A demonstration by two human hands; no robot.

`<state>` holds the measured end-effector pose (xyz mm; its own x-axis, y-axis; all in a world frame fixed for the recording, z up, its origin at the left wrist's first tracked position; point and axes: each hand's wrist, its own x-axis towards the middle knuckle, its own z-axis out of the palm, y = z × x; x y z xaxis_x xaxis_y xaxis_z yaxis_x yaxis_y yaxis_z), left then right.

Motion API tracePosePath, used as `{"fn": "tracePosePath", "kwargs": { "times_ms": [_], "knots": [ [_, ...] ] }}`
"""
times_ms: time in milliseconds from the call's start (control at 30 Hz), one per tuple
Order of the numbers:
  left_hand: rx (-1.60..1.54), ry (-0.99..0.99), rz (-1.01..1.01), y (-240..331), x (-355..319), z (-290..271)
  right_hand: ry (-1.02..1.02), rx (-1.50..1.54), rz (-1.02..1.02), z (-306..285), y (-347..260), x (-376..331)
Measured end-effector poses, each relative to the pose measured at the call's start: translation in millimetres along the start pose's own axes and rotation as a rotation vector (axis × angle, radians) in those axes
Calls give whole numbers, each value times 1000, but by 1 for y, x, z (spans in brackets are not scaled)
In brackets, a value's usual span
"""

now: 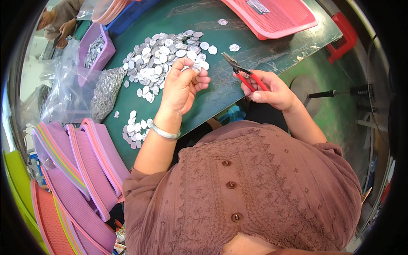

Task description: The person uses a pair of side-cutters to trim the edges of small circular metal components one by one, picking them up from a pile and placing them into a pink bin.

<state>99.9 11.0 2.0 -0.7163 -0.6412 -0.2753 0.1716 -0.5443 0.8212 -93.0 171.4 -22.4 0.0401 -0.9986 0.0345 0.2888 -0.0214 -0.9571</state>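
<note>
My left hand point(182, 87), with a pale bangle on its wrist, is raised over the near edge of the green table. Its thumb and fingers pinch a small silvery disc point(196, 68), partly covered by the fingertips. In my right hand point(272, 91) are red-handled pliers point(241, 71), their dark jaws pointing up and to the left, apart from the disc. Just beyond my left hand spreads a large heap of flat silvery discs point(155, 55). A smaller group of discs point(135, 129) lies left of my left forearm.
A pink basket point(280, 27) stands at the far right of the table. Left of the heap are a bag of metal pieces point(108, 91) and a purple bin point(102, 51). Stacked purple baskets point(89, 165) fill the near left. Another person's hands point(63, 34) show at the far left.
</note>
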Motion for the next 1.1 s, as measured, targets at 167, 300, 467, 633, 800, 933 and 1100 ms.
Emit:
{"fn": "tracePosePath", "kwargs": {
  "times_ms": [167,300,467,633,800,933,1100],
  "knots": [
    [70,37,109,-5,-15,-12,-33,-98,62,19,-14,8],
    [228,101,323,-5,-27,-10,-36,-256,105,32,-18,18],
    [152,58,147,0,-36,-31,-54,-430,78,39,-18,29],
    [41,3,140,0,-43,-33,-69,-554,60,46,-19,35],
    [5,78,61,7,-50,-23,-98,-666,93,47,-22,39],
    [144,98,182,6,-52,-20,-106,-743,137,49,-27,41],
    [193,173,185,5,-56,-19,-122,-735,159,50,-28,41]
  ]
}}
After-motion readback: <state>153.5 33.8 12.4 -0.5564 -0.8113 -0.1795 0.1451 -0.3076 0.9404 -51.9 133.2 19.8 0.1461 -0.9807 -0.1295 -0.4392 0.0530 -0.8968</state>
